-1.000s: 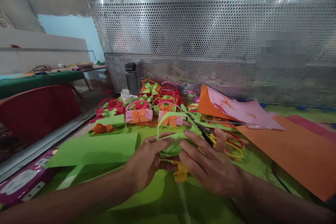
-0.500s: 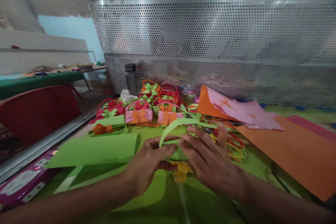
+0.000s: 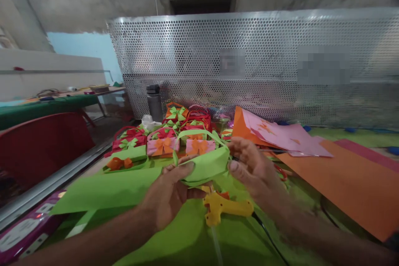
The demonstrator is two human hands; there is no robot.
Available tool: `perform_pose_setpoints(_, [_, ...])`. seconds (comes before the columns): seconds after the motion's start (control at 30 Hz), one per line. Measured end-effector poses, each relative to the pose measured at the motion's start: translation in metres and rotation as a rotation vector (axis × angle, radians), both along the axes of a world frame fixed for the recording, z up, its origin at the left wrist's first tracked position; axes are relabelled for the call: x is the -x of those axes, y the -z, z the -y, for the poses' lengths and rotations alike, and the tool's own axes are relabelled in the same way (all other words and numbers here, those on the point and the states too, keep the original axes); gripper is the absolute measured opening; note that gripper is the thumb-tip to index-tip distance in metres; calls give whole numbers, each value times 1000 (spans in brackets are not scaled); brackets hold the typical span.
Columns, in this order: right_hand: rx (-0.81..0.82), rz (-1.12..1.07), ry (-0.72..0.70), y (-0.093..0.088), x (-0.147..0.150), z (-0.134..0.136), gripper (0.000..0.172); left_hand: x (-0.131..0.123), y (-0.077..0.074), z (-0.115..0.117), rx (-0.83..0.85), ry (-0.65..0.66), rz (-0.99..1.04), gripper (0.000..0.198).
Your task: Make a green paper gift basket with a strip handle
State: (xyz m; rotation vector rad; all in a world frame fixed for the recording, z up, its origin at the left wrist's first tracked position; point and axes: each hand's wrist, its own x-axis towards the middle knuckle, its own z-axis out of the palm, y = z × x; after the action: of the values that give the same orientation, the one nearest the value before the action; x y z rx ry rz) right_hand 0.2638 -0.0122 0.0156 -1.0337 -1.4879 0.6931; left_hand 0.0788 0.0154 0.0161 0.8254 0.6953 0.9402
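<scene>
My left hand (image 3: 170, 189) grips a small light-green handbag (image 3: 205, 166) of sheet material, thumb on its front and fingers underneath. The bag tilts, its right end higher, and a strip handle (image 3: 195, 132) arches over it. My right hand (image 3: 252, 170) is at the bag's right end, fingers loosely curled and thumb apart from them. Its fingertips are at the bag's edge; whether they touch it I cannot tell. Below the bag lies a yellow glue gun (image 3: 227, 207) with a clear glue stick (image 3: 217, 243) sticking out and a black cord.
Finished small bags with bows (image 3: 163, 146) stand in rows behind my hands. A green sheet (image 3: 106, 189) lies left, near a purple box (image 3: 28, 226). Orange sheets (image 3: 349, 183) and pink sheets (image 3: 280, 129) lie right. A dark bottle (image 3: 154, 104) stands by the perforated metal panel (image 3: 193, 50).
The green handbag has been lifted and tilted. My right hand has moved from its front to its right end, uncovering the glue gun. The view has tipped upward slightly.
</scene>
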Motion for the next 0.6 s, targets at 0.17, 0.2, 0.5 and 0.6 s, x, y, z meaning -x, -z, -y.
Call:
perform_pose_setpoints(0.17, [115, -219, -244, 2, 14, 2, 36, -2, -1, 3, -30, -45, 17, 18])
perform_pose_setpoints(0.2, [101, -229, -252, 1, 15, 4, 33, -2, -1, 4, -42, -47, 17, 16])
perform_pose_setpoints(0.5, [230, -250, -166, -5, 15, 7, 32, 4, 14, 2, -214, -61, -129, 17])
perform_pose_setpoints(0.6, [320, -247, -144, -10, 13, 5, 34, 11, 7, 1, -403, 70, -365, 41])
